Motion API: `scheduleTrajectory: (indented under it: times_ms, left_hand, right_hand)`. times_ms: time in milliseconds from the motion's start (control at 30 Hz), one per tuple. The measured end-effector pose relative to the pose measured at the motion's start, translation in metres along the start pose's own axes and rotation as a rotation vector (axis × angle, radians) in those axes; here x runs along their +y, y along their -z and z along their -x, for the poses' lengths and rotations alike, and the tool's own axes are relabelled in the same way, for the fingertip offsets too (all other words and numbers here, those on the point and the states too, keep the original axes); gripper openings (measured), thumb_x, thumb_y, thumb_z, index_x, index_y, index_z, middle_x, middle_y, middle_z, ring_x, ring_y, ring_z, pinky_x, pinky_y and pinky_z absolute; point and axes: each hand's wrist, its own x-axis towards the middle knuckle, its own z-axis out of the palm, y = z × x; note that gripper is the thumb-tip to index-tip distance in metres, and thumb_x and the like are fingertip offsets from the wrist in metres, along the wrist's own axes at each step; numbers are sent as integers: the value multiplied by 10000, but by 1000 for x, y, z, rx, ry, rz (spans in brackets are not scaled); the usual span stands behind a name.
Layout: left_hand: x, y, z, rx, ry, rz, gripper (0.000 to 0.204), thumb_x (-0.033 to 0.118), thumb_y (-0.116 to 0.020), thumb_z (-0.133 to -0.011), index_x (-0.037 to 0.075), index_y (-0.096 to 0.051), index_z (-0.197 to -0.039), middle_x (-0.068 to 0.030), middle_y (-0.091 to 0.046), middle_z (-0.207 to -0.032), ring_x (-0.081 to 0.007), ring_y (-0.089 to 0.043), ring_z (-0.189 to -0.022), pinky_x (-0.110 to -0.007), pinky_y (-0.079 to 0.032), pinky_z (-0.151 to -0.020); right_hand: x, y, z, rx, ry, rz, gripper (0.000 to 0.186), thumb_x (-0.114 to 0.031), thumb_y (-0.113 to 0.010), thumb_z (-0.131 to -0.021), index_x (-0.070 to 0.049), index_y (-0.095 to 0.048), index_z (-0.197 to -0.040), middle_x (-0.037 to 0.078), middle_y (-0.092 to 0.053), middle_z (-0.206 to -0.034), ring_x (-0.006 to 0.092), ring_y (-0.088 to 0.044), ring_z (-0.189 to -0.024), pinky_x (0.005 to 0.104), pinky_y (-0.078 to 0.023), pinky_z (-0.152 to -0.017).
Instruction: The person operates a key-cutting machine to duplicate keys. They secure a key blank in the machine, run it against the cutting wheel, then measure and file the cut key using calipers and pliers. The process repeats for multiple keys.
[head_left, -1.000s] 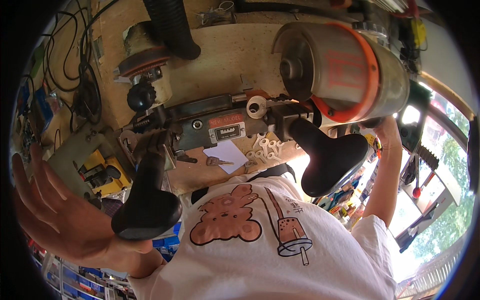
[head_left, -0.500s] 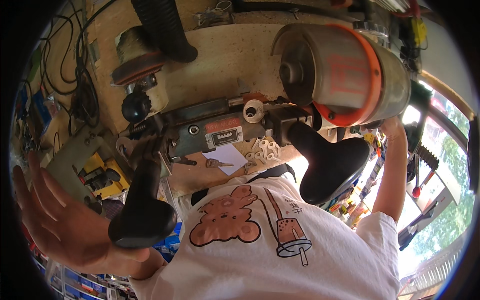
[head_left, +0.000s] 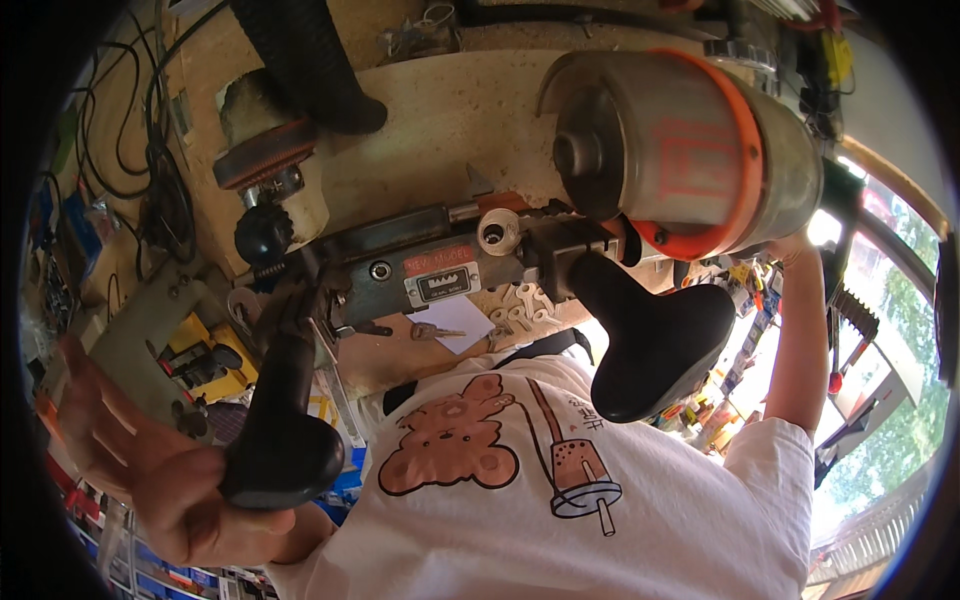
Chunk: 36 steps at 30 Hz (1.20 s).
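A grey key-cutting machine (head_left: 420,270) stands on a wooden bench. It carries a grey motor drum with an orange band (head_left: 680,150). My left hand (head_left: 150,470) is at the lower left with its fingers spread. Its thumb and palm rest against the wide end of a black lever handle (head_left: 280,440) that comes down from the machine. A second, larger black handle (head_left: 650,340) hangs at the right. My right forearm (head_left: 800,340) reaches up behind the motor drum, which hides the hand. A key (head_left: 430,330) lies on a white paper slip (head_left: 455,320) under the machine.
A black ribbed hose (head_left: 310,60) and a brush wheel (head_left: 265,150) sit at the upper left. Cables (head_left: 150,150) hang on the left wall above a yellow tool (head_left: 205,355). Pale key blanks (head_left: 515,305) lie by the paper. A bright window (head_left: 900,400) is at the right.
The left black lever handle has swung a little lower, and my left hand has stayed against its end. My right arm stays raised behind the motor.
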Motion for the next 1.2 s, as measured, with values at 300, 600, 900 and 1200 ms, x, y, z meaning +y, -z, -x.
scheduleTrajectory:
  times_ms: [300,600,900,1200]
  left_hand:
    - [4,3,24,51,-90,15,310,420,-708,-719,177,-562,-846,-97,-376,-1161,-461,-338,-1173,-658,-205,-1011]
    - [19,-6,20,88,-93,40,261,309,-752,-677,160,-604,-832,-72,-433,-1118,-418,-390,-1166,-584,-313,-993]
    - [15,-14,16,88,-159,167,181,121,-698,-750,106,-622,-914,-120,-467,-1109,-413,-393,-1178,-552,-382,-957]
    - [8,-15,14,59,-210,173,173,121,-698,-756,68,-614,-897,-140,-455,-1131,-429,-415,-1168,-550,-369,-976]
  right_hand:
    - [54,-46,45,-155,478,-345,454,-234,-581,-861,1,-446,-1225,41,-586,-1065,147,-551,-1018,295,-415,-907]
    - [48,-78,59,373,791,120,455,-330,-483,-917,20,-447,-1205,66,-517,-1114,163,-509,-953,288,-392,-864]
    - [74,-98,77,391,764,-214,504,-271,-511,-896,-13,-392,-1312,104,-502,-1216,160,-492,-1066,320,-366,-916]
    - [69,-119,74,123,830,-467,470,-235,-506,-857,89,-432,-1189,138,-518,-1161,211,-500,-1081,377,-373,-959]
